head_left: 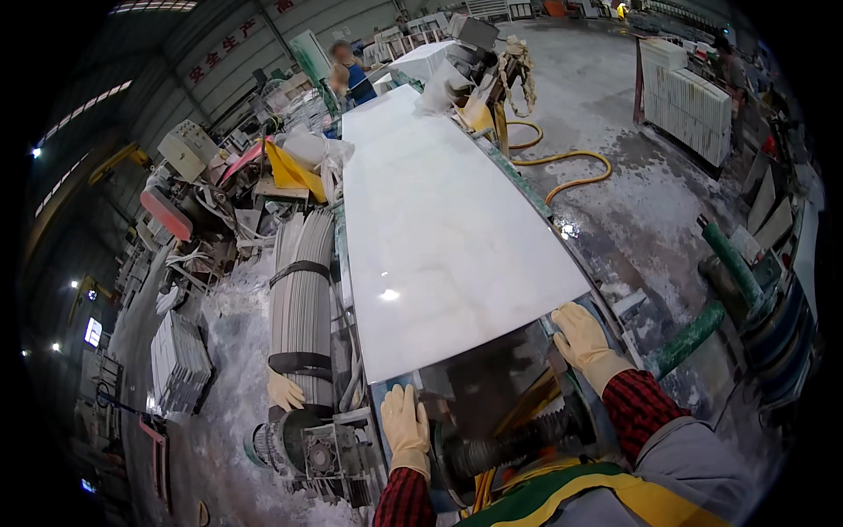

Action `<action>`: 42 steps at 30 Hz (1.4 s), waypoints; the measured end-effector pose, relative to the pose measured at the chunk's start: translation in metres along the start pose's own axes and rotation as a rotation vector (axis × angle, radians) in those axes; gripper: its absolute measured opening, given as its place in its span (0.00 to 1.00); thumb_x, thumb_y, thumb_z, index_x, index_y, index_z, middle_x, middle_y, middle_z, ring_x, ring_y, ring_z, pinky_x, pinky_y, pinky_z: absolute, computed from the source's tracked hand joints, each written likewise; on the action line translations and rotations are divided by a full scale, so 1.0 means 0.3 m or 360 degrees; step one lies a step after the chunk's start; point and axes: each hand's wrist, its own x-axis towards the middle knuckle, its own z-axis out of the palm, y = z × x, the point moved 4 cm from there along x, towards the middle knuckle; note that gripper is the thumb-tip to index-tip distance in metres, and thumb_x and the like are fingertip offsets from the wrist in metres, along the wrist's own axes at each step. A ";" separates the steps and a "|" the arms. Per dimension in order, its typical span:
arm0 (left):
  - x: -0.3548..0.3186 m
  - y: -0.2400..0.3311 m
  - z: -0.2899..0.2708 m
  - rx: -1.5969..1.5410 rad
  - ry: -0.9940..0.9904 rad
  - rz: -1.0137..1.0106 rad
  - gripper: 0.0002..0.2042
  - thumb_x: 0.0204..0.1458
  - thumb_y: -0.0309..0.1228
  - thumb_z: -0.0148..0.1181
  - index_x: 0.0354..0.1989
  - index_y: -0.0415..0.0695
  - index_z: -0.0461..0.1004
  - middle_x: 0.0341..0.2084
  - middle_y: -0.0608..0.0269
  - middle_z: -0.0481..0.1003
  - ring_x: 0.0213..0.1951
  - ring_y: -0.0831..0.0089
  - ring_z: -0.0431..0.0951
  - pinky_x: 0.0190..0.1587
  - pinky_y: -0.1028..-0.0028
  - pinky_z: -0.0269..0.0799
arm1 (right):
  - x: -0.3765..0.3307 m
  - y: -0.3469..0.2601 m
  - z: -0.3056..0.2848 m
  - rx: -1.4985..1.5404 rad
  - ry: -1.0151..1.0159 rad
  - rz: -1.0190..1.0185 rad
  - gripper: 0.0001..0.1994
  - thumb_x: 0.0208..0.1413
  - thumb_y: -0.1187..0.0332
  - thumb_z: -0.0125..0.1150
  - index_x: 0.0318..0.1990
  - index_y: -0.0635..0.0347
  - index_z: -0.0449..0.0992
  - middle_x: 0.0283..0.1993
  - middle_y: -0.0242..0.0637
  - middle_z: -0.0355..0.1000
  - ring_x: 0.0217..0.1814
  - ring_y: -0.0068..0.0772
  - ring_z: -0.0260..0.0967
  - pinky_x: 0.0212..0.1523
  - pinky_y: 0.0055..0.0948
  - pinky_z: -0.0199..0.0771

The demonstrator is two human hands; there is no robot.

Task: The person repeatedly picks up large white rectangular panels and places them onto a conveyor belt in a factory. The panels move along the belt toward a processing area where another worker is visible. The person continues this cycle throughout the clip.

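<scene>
A person in red-and-black checked sleeves (pixel 645 404) and a green-and-yellow apron (pixel 562 487) stands at the near end of a glossy white stone slab (pixel 439 228), which lies flat along a machine bed. The cream-gloved hands are well apart, each with fingers extended and neither clamped on anything: the left hand (pixel 407 435) by the slab's near left corner, the right hand (pixel 587 344) by its near right corner. Whether the fingertips press on the slab cannot be told. Good practice here, it seems, calls for level, even pressure from both palms, fingers kept out from under the edge and cuffs clear of the ribbed black shaft (pixel 518 452) on the near side of the slab.

Left of the slab's near corner sit a motor (pixel 279 446) and a cream glove (pixel 285 391); farther along that side stands a strapped bundle of grey strips (pixel 299 299). A yellow hose (pixel 580 160) curls on the floor to the slab's right, with racked pale slabs (pixel 689 101) beyond. Past the slab's far end, to its left, is a co-worker in blue (pixel 358 83).
</scene>
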 end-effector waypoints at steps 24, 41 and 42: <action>-0.017 0.019 -0.011 0.0051 -0.0071 -0.0052 0.26 0.68 0.36 0.62 0.73 0.42 0.73 0.75 0.42 0.70 0.76 0.38 0.66 0.80 0.45 0.57 | -0.025 -0.013 -0.024 0.0002 0.0022 0.0022 0.24 0.53 0.72 0.72 0.59 0.66 0.76 0.63 0.58 0.76 0.68 0.66 0.72 0.73 0.56 0.72; -0.040 0.023 -0.018 0.0041 -0.0099 -0.0046 0.27 0.69 0.34 0.63 0.76 0.44 0.70 0.77 0.40 0.68 0.76 0.37 0.65 0.80 0.45 0.56 | -0.036 -0.028 -0.039 -0.0004 -0.0007 -0.0004 0.25 0.52 0.72 0.72 0.59 0.67 0.76 0.62 0.59 0.76 0.68 0.66 0.72 0.73 0.56 0.72; -0.041 0.022 -0.017 0.0039 -0.0099 -0.0049 0.27 0.69 0.34 0.63 0.76 0.44 0.70 0.77 0.41 0.68 0.76 0.37 0.65 0.80 0.45 0.56 | -0.037 -0.026 -0.038 -0.0005 -0.0016 0.0001 0.25 0.52 0.72 0.72 0.59 0.67 0.76 0.62 0.58 0.76 0.68 0.66 0.72 0.73 0.56 0.71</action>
